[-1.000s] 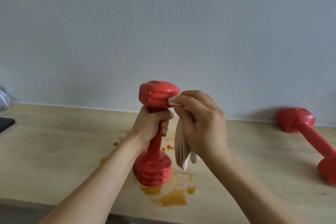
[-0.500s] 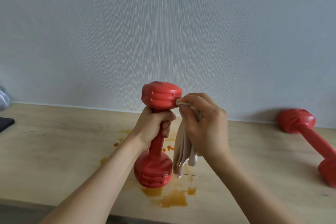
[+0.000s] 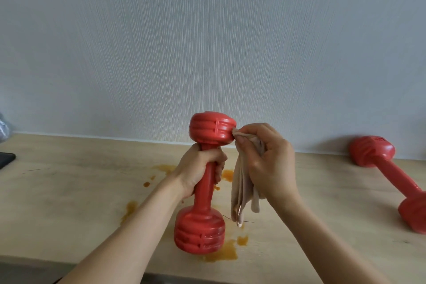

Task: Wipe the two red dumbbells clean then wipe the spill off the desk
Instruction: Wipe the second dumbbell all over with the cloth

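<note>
Here, held upright above the desk (image 3: 69, 191) by left hand (image 3: 198, 168) wrapped round dumbbell (image 3: 205, 182) handle, so right hand (image 3: 269, 163), pinching cloth (image 3: 242, 189), wipes upper head; spill (image 3: 221, 253) beneath.

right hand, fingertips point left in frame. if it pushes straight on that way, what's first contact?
The right hand already presses the cloth against the upper head of the held dumbbell, so that head comes first. Depth looks aligned, but one view cannot confirm.

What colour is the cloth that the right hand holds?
Pale beige; the cloth shows best in the head view, hanging below the right hand.
</note>
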`<state>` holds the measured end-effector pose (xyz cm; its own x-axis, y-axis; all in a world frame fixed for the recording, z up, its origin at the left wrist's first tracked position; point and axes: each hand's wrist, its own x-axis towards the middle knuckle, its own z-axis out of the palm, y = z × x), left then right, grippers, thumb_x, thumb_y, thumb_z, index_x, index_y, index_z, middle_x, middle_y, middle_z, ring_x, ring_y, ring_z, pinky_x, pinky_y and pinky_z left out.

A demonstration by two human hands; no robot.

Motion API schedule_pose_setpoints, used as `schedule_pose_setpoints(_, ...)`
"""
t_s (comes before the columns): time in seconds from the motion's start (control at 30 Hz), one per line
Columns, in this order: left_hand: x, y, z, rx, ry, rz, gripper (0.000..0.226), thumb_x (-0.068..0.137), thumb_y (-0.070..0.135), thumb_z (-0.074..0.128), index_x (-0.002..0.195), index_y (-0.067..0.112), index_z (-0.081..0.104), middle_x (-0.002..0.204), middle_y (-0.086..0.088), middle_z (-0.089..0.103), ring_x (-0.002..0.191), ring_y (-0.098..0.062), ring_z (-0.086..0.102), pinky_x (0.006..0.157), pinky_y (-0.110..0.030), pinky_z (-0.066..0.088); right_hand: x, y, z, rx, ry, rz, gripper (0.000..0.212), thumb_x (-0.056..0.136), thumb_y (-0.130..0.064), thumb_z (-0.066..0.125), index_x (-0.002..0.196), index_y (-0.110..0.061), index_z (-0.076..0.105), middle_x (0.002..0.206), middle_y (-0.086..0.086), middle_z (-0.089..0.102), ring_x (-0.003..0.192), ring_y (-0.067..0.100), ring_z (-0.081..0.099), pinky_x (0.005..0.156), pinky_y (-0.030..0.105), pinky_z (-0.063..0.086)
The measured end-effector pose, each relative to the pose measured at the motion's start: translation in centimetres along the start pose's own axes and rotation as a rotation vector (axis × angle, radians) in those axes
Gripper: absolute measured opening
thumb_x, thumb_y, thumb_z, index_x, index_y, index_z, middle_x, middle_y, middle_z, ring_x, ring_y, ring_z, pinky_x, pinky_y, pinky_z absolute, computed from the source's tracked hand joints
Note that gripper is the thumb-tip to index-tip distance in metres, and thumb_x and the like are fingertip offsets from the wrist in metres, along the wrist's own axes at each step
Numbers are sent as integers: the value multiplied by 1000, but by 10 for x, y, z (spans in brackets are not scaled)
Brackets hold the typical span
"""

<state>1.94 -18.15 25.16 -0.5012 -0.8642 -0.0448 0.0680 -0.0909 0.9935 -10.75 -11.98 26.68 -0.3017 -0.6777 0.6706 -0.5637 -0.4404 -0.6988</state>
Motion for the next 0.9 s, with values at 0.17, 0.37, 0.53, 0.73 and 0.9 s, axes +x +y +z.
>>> schedule_pose_setpoints(0.17, 3, -2, 4, 45, 22, 17, 12, 57, 11, 57, 45, 11, 55, 44, -9, 46, 36, -20, 42, 43, -21, 38, 8, -3, -1, -103, 55, -145, 6, 86, -11, 62, 86, -11, 68, 88, -5, 61, 78, 5, 57, 70, 13, 43)
schedule_pose_setpoints(0.37, 1, -1, 4, 60, -49, 3, 4, 58, 11, 55, 56, 8, 54, 44, -9, 45, 36, -19, 42, 44, -22, 38, 11, 22, -1, -20, -35, 143, 18, 84, -7, 64, 78, -23, 61, 78, -6, 63, 70, 4, 57, 65, 17, 44)
schedule_pose_setpoints(0.53, 3, -1, -1, 33, -92, -23, 12, 49, 19, 61, 50, 12, 53, 42, -7, 44, 35, -17, 42, 42, -21, 39, 15, 29, 2, 264, -137, 297, 4, 88, -6, 60, 84, -7, 61, 73, 1, 62, 69, 13, 58, 67, 34, 48)
schedule_pose_setpoints(0.73, -2, 11, -2, 215, -4, 41, 31, 55, 32, 86, 70, 13, 67, 56, -5, 60, 51, -17, 60, 50, -25, 50, 19, 34, -5, 328, -163, 318, 5, 83, -14, 65, 80, -10, 64, 74, 2, 65, 72, 16, 62, 71, 38, 51)
schedule_pose_setpoints(0.9, -7, 10, -5, 87, 168, 89, 36, 51, 32, 78, 75, 8, 69, 64, -8, 70, 61, -21, 69, 61, -33, 58, 18, 27, 5, 275, -132, 266, 3, 86, -10, 66, 85, -7, 67, 74, -1, 67, 69, 6, 62, 66, 23, 52)
